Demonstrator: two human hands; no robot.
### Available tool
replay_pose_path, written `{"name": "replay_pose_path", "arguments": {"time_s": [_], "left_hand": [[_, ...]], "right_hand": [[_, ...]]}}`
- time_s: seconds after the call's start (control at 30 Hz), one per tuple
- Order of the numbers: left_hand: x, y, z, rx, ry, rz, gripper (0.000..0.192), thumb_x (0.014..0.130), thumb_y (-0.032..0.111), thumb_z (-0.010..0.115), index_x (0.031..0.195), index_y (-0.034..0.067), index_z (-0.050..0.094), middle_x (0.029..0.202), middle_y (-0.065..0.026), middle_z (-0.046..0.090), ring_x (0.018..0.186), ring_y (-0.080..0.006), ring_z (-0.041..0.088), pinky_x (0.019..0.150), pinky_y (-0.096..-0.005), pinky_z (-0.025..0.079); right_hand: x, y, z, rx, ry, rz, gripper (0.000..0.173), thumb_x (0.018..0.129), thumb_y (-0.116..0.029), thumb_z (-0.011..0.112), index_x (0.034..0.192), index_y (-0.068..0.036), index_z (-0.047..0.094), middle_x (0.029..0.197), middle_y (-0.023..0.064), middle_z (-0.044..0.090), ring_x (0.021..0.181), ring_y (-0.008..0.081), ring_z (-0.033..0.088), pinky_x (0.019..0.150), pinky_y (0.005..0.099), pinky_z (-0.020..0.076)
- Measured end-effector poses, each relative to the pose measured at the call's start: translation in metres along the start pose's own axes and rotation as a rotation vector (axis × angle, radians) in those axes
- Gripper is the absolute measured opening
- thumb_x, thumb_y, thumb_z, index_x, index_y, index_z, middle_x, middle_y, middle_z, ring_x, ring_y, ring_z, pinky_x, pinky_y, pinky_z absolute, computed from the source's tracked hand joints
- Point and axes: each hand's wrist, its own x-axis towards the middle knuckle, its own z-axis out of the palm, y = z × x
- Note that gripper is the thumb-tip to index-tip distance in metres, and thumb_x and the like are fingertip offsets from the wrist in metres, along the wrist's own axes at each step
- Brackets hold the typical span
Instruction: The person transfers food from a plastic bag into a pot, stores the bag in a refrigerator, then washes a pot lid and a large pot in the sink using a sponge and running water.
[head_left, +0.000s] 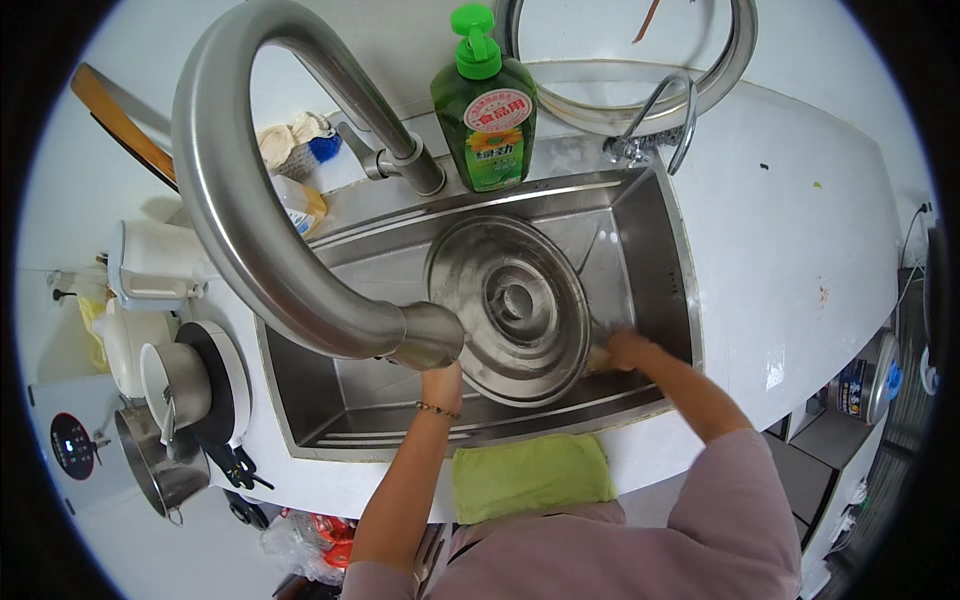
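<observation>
A round stainless steel lid (525, 360) with concentric rings is tilted inside the steel sink (660, 262). My left hand (444, 382) grips its lower left edge, though the tap's spout head (431, 335) covers most of my fingers. Beside the lid's right rim is my right hand (630, 349), blurred, with its fingers hard to make out. Something pale yellowish (598, 357) shows between that hand and the lid; I cannot tell what it is. No running water is visible from the tap.
A green soap pump bottle (486, 112) stands behind the sink. A large glass lid (637, 97) leans on the wall. At the sink's front edge lies a green cloth (534, 478). Pots, including a small saucepan (187, 382), crowd the left counter.
</observation>
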Motion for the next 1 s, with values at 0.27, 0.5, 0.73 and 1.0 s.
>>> {"name": "replay_pose_path", "arguments": {"time_s": [0.27,0.5,0.73,1.0], "left_hand": [[0.006,-0.022,-0.003,-0.084,0.086,0.218,0.040,0.095,0.032,0.046,0.114,-0.003,0.052,0.114,-0.0074,0.053,0.101,-0.0159,0.049,0.087,-0.0278,0.039],[-0.006,-0.032,-0.028,-0.047,0.132,0.238,0.030,0.096,0.024,0.043,0.095,-0.002,0.057,0.090,-0.0039,0.060,0.081,-0.0106,0.055,0.072,-0.0252,0.044],[-0.005,-0.009,-0.049,-0.201,0.094,0.256,0.032,0.097,0.021,0.036,0.102,-0.004,0.055,0.098,-0.0070,0.058,0.088,-0.0135,0.051,0.079,-0.0266,0.041],[0.003,0.012,-0.069,-0.404,0.106,0.319,0.041,0.098,0.028,0.038,0.115,-0.005,0.054,0.114,-0.0075,0.056,0.101,-0.0149,0.052,0.087,-0.0275,0.040]], "right_hand": [[-0.096,-0.103,-0.128,1.065,1.150,-0.316,0.054,0.073,-0.015,0.067,0.123,-0.005,0.048,0.105,0.0182,0.057,0.096,0.0372,0.054,0.084,0.0423,0.0439],[-0.033,-0.181,-0.221,0.823,1.466,-0.365,0.011,0.074,-0.014,0.060,0.083,-0.006,0.058,0.090,0.0139,0.054,0.083,0.0319,0.050,0.077,0.0432,0.0402],[-0.027,-0.234,-0.219,0.916,1.528,-0.573,0.019,0.078,-0.021,0.055,0.091,-0.008,0.057,0.093,0.0130,0.054,0.088,0.0322,0.049,0.077,0.0460,0.0394],[-0.001,-0.119,-0.137,0.903,1.256,-0.184,0.024,0.085,-0.010,0.047,0.107,-0.003,0.051,0.099,0.0196,0.051,0.090,0.0359,0.048,0.079,0.0459,0.0384]]}}
